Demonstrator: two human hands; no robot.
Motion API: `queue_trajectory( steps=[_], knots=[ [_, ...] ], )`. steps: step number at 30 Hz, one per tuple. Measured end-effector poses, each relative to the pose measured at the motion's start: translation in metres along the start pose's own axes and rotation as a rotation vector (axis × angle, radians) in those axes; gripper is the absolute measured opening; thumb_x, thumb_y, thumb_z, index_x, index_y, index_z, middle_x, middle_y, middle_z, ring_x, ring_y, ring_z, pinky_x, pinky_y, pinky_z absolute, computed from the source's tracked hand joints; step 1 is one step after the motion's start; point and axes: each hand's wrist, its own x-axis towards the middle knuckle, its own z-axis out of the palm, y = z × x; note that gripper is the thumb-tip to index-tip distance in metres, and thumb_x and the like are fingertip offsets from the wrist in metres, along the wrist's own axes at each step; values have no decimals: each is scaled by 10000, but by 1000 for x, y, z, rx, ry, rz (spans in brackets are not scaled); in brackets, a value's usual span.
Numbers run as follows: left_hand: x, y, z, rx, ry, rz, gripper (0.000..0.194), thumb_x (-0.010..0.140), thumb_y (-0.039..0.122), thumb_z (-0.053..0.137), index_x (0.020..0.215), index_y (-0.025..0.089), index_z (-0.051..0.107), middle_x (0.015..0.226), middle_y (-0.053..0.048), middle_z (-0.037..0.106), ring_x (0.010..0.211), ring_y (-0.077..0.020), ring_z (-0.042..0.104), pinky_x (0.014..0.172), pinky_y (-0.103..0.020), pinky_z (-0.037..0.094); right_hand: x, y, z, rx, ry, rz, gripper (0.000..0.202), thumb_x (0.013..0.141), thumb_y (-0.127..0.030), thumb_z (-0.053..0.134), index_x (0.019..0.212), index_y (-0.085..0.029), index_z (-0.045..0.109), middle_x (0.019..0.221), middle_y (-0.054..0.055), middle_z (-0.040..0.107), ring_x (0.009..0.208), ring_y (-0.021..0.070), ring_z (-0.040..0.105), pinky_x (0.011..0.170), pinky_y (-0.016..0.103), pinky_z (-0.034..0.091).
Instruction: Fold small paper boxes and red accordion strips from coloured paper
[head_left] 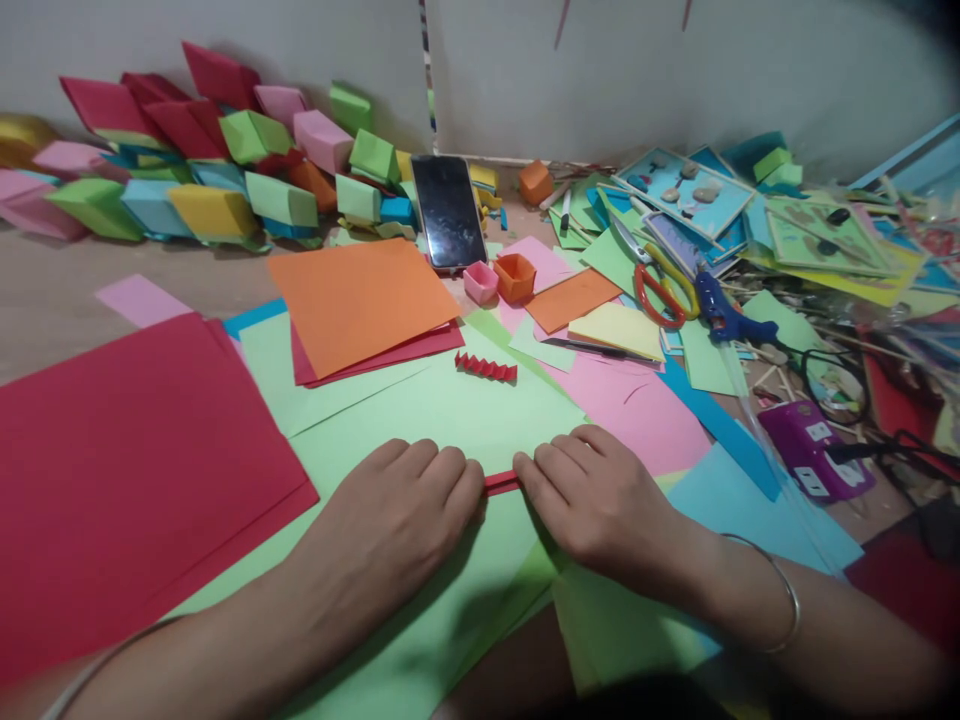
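Observation:
A narrow red paper strip (502, 483) stretches between my two hands, low over light green paper (375, 430). My left hand (409, 500) is closed around its left end, the fingers curled with the knuckles up. At the other end my right hand (592, 490) pinches the strip in the same way. Most of the strip is hidden under the fingers; only a short middle length shows. Just beyond the hands lies a small zigzag-folded red paper piece (486, 367). Large red sheets (135, 450) are spread left of my left hand.
Orange paper (360, 300) and two small paper boxes (514, 277) lie ahead, near a leaning phone (450, 212). Scissors (660, 285), a blue glue gun (727, 310) and a purple power socket block (814, 452) with cables are at right. Folded paper shapes (217, 210) line the wall.

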Motion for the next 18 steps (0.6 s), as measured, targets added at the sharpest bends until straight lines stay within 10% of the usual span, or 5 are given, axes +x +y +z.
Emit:
queue_trajectory(
  steps=[18],
  knots=[
    [6,10,9,23,392,76,284,886,10,433,746,122,653,632,-54,635,541,-211,546,532,-359,330,8,-6,4,185,81,64,274,949,-93,464,718,-147,601,639,29,533,649,171,434,629,333,281]
  ],
)
